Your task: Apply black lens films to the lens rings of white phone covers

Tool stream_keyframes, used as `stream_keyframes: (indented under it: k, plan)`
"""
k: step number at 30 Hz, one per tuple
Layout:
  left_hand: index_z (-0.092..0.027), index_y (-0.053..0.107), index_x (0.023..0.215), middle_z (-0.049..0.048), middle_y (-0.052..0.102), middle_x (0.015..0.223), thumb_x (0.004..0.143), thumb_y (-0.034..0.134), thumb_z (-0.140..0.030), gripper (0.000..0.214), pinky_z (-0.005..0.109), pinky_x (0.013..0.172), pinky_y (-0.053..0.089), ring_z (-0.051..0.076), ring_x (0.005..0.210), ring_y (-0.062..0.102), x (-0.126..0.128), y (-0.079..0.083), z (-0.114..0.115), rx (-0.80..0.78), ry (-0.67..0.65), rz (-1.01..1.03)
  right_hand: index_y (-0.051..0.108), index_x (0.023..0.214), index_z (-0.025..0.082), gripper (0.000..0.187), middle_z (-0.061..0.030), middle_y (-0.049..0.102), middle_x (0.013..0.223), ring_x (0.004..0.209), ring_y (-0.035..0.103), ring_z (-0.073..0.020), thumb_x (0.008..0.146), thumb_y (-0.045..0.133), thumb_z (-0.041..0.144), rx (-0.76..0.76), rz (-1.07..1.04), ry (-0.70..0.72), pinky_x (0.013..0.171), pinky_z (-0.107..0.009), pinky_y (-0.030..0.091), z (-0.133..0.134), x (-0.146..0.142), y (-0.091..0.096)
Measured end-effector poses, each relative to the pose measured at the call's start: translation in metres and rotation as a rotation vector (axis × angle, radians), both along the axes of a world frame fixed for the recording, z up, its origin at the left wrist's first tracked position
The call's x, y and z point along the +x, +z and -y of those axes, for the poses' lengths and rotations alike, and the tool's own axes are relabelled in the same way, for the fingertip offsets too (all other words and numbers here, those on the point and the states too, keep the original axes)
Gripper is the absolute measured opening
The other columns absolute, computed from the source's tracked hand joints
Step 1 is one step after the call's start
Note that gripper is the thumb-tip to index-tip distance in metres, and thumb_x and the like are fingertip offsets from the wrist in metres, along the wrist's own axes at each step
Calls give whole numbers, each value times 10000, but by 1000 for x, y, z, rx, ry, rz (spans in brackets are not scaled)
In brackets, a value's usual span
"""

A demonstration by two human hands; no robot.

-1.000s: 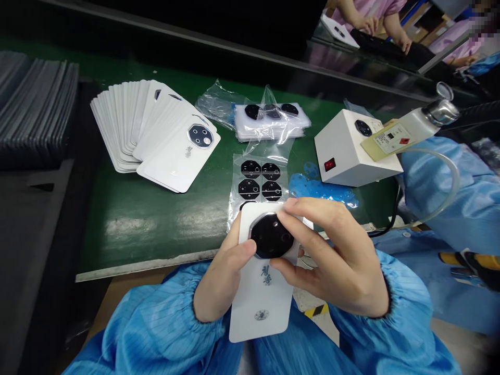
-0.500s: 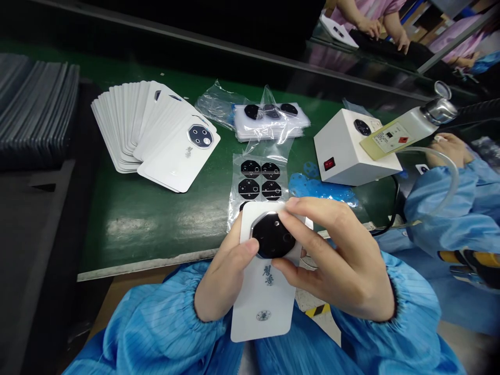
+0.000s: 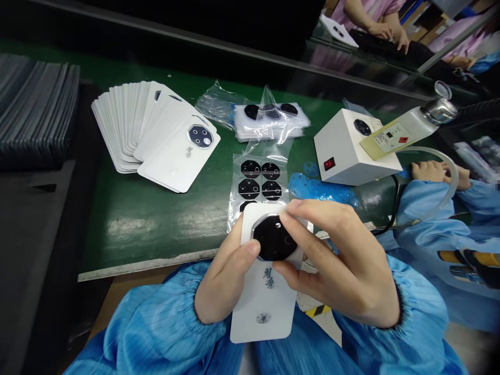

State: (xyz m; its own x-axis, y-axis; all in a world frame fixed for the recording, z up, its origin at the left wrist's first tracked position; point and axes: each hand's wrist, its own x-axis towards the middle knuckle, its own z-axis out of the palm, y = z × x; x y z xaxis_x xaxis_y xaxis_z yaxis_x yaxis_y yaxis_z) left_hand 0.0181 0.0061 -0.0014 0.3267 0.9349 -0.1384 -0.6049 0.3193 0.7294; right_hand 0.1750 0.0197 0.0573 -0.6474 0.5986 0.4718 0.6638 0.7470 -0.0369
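Black octagonal lens cover (image 3: 272, 237), metal-rimmed, sits dead centre on a white panel (image 3: 265, 312), and that panel is held up just over the front edge of the counter (image 3: 148, 239)! Left hand (image 3: 222, 276) grips the panel from beneath, thumb pressed against the cover's lower left side. Right hand (image 3: 336, 265) clamps the cover too, fingers along its top edge, thumb at the bottom. Just ahead, a clear sheet of black octagonal stickers (image 3: 250, 179) lies on the green counter surface, with blue film scraps (image 3: 320, 190) right beside it. Over to the left, a fan of white panels (image 3: 156, 127) spreads out, the top one showing a dark octagonal plate with three round openings. Behind the sheet, a bagged stack of covers (image 3: 271, 122). On the right, a white box with a red switch (image 3: 344, 153) stands next to a metal-capped bottle (image 3: 439, 110), and a co-worker's hand (image 3: 432, 171) in a blue sleeve lies just past the box.
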Motion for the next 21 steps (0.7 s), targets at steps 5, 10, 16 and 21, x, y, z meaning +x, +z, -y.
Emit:
stream_keyframes:
  k: [5, 10, 16, 21]
  plan:
    - [-246, 609, 1153, -1, 640, 1185, 875, 510, -257, 295, 271, 938, 420, 216, 1156, 533, 0, 0, 1, 2, 15, -5, 594, 1045, 49, 316, -179, 612, 1054, 1016, 582, -276, 792, 623, 236, 7, -3, 6, 761, -429, 553, 1, 0, -2]
    - [-242, 632, 1097, 5, 683, 1100, 866, 527, -328, 267, 283, 854, 449, 226, 1060, 590, 0, 2, 3, -10, 39, -61, 611, 1034, 54, 313, -183, 613, 1061, 1018, 586, -285, 797, 630, 257, 10, -6, 10, 776, -436, 551, 3, -1, -1]
    - [-238, 636, 1104, -16, 702, 1065, 887, 511, -376, 286, 280, 841, 437, 218, 1049, 586, -4, 0, 3, 13, 77, -314, 633, 987, 136, 200, -145, 630, 1061, 1003, 612, -277, 824, 593, 244, 15, 17, 7, 783, -432, 562, 4, -3, 5]
    - [-252, 635, 1123, -25, 697, 1087, 902, 488, -353, 285, 277, 875, 423, 214, 1078, 578, -6, -3, 4, 70, 75, -317, 628, 1011, 114, 227, -145, 631, 1064, 1017, 602, -270, 825, 591, 238, -4, 20, 6, 823, -429, 553, 4, -3, 6]
